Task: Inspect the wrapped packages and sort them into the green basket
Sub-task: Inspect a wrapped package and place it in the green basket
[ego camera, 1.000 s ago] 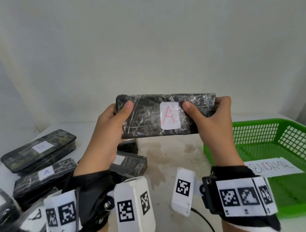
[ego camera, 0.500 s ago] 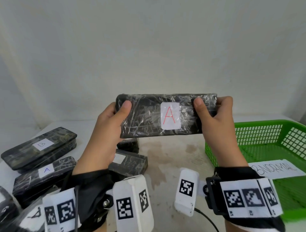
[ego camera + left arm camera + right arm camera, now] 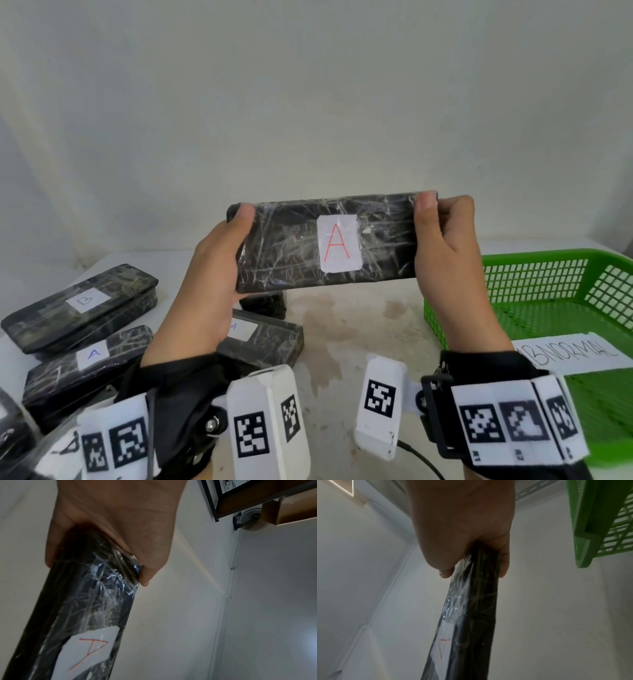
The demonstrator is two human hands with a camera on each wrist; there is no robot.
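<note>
I hold a black package (image 3: 291, 246) wrapped in clear film up in front of me, level, above the table. Its white label bears a red "A" (image 3: 337, 242). My left hand (image 3: 219, 260) grips its left end, thumb on the front face. My right hand (image 3: 442, 240) grips the right end, thumb at the top corner. In the left wrist view the package (image 3: 82, 608) runs down from the palm; the right wrist view shows its edge (image 3: 474, 608). The green basket (image 3: 534, 263) stands at the right with an "ABNORMAL" paper (image 3: 575, 353) inside.
Several more wrapped packages lie on the table at the left: one labelled "B" (image 3: 85, 305), one labelled "A" (image 3: 92, 359), another "A" (image 3: 267, 339) under my left wrist. The stained white tabletop (image 3: 359, 329) shows between the pile and the basket. A pale wall stands behind.
My right thumb has slid outward along the package, from beside the label to the top right corner. The package stays raised, held at both ends.
</note>
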